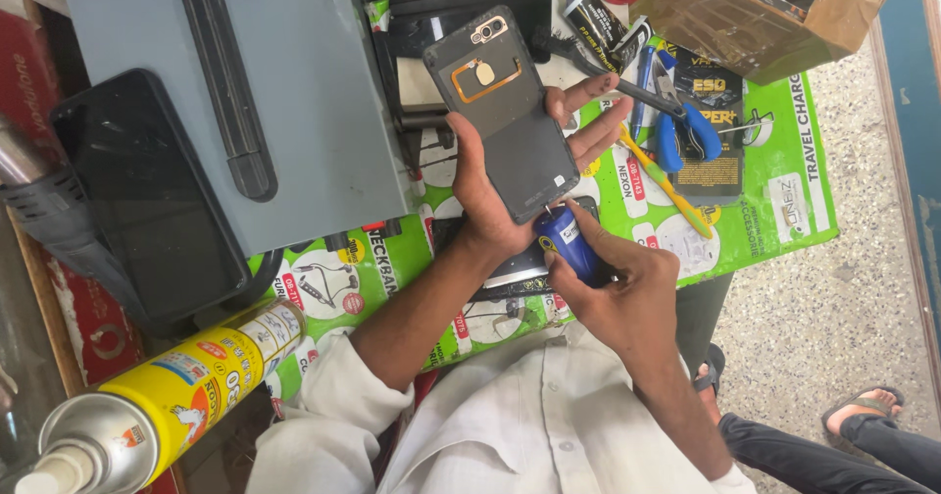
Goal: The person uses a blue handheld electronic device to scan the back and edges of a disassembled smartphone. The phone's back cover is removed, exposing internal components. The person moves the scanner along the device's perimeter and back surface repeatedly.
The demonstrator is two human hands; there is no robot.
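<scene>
Left-hand grip [490,195] cradles the dark phone body [510,112] from below, back up, fingers spread past its far edge, above the green-papered counter [784,210]. Right-hand grip [627,288] is closed round a blue-handled screwdriver [569,242], tip at the phone's near bottom corner. Best to hold the driver square to the screw, press lightly, keep the phone steady. Yellow spray can [196,376] lies well apart.

I see my white buttoned shirt [510,425], its sleeves [314,406] rolled up past both forearms; my left hand [490,185] and right hand [613,283] are bare, without rings.
</scene>
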